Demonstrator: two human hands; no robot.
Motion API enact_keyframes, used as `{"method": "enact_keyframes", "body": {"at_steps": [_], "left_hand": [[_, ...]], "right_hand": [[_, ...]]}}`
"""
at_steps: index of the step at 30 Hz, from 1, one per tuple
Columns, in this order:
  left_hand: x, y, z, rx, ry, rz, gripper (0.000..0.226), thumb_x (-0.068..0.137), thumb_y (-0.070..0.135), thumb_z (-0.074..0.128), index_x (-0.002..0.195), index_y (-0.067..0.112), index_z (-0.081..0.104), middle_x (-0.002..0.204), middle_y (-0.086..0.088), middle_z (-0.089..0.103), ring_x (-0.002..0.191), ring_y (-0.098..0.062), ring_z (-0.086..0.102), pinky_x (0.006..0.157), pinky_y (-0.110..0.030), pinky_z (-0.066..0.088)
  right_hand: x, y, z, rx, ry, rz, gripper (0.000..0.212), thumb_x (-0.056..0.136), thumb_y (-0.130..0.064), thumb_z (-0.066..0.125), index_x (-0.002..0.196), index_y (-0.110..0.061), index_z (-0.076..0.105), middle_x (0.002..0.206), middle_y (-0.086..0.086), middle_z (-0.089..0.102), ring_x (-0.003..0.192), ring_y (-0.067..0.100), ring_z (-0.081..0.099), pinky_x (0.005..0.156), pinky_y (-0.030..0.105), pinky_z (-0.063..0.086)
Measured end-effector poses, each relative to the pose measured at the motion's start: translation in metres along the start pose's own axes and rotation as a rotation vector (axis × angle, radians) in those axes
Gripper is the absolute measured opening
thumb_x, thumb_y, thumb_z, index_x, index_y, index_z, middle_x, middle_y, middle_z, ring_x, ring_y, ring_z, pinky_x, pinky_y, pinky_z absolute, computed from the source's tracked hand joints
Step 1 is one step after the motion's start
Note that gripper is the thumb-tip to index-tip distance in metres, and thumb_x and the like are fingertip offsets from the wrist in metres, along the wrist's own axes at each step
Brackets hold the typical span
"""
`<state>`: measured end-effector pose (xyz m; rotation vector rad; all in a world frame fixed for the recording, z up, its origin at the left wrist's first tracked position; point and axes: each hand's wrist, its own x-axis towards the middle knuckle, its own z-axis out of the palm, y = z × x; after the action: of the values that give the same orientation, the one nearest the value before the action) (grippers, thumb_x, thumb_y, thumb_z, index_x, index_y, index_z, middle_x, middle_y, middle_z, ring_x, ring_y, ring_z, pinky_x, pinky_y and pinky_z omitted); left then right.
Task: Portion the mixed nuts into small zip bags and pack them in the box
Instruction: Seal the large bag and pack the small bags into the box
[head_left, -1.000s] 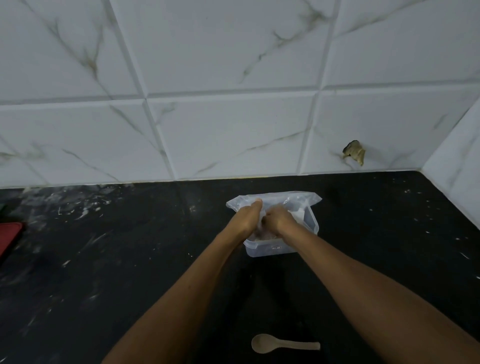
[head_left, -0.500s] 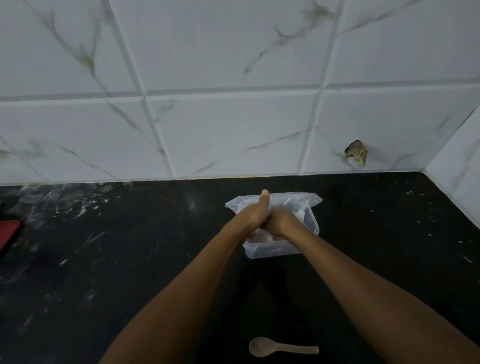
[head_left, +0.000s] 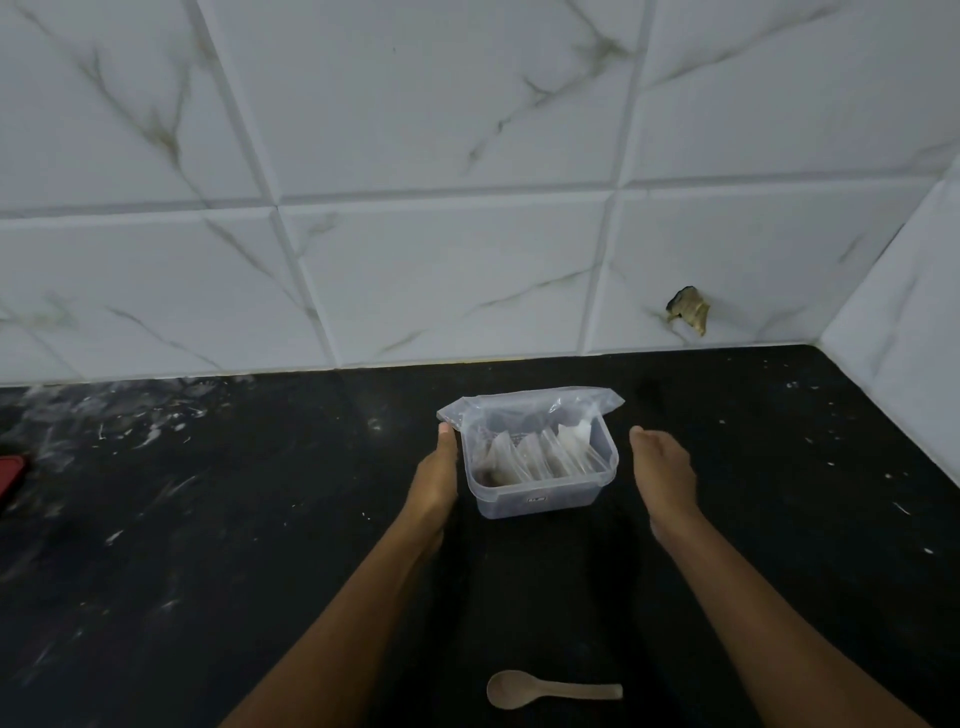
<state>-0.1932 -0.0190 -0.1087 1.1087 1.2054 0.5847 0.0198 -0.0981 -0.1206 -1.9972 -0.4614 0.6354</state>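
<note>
The clear box (head_left: 540, 467) is sitting on the black worktop (head_left: 208, 519), small zip bags (head_left: 535, 452) standing inside. The left hand (head_left: 434, 480) is touching its left wall, grip relaxed; the right hand (head_left: 662, 475) is hovering just beside, fingers loosely spread, holding nothing

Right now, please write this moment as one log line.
box: open, small bags standing inside | left hand: open, beside box | right hand: open, apart from box | spoon: on counter
</note>
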Motion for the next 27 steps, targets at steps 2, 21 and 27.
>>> {"method": "enact_keyframes", "body": {"at_steps": [2,21,27], "left_hand": [[0.003,-0.007,0.004,-0.090,-0.059,-0.035,0.062,0.104,0.051,0.017,0.128,0.014,0.060,0.118,-0.004,0.067,0.094,-0.010,0.062,0.082,-0.023,0.048],[0.084,0.028,0.002,-0.151,-0.042,0.057,0.075,0.101,0.059,0.010,0.126,0.012,0.063,0.109,-0.006,0.072,0.093,-0.011,0.068,0.078,-0.024,0.054],[0.128,0.044,0.000,-0.166,-0.052,0.034,0.081,0.099,0.061,0.005,0.128,0.009,0.060,0.123,-0.011,0.067,0.088,-0.010,0.066,0.067,-0.017,0.053]], "right_hand": [[0.002,0.012,0.006,0.105,-0.104,0.083,0.036,0.098,-0.042,0.042,0.112,-0.013,0.059,0.104,0.003,0.058,0.101,0.020,0.056,0.095,0.042,0.047],[0.052,-0.029,0.055,0.332,-0.371,0.069,0.084,0.081,-0.079,0.030,0.141,-0.021,0.047,0.141,0.001,0.053,0.130,0.017,0.047,0.115,0.041,0.030],[0.086,-0.047,0.079,0.361,-0.350,0.074,0.112,0.055,-0.094,0.032,0.143,-0.026,0.044,0.144,0.002,0.050,0.132,0.019,0.046,0.114,0.045,0.031]]}}
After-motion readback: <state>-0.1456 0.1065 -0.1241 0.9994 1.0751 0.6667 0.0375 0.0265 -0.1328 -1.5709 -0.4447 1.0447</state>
